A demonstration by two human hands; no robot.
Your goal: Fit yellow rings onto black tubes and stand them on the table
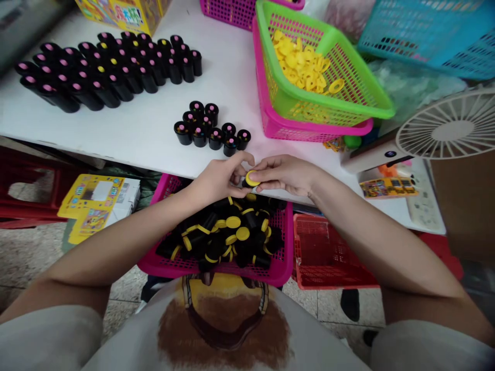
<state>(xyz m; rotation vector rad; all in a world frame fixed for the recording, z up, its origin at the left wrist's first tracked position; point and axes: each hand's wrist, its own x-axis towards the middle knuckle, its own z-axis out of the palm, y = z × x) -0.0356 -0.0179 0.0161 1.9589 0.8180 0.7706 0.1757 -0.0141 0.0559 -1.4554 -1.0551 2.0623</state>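
My left hand (220, 178) and my right hand (284, 172) meet at the white table's front edge, both pinched on one small black tube with a yellow cap (250, 180). Right below them a pink basket (154, 265) on my lap holds several black tubes with yellow caps (232, 232). On the table just beyond my hands stands a small cluster of black tubes with pink tops (211, 129). A larger block of the same tubes (104, 69) fills the far left.
A green basket (348, 82) of yellow rings (303, 62) sits nested in a pink basket at the right. A white fan (444, 129), a blue basket (433, 31), a red basket (328, 252) below the table and printed cartons (96, 201) surround it.
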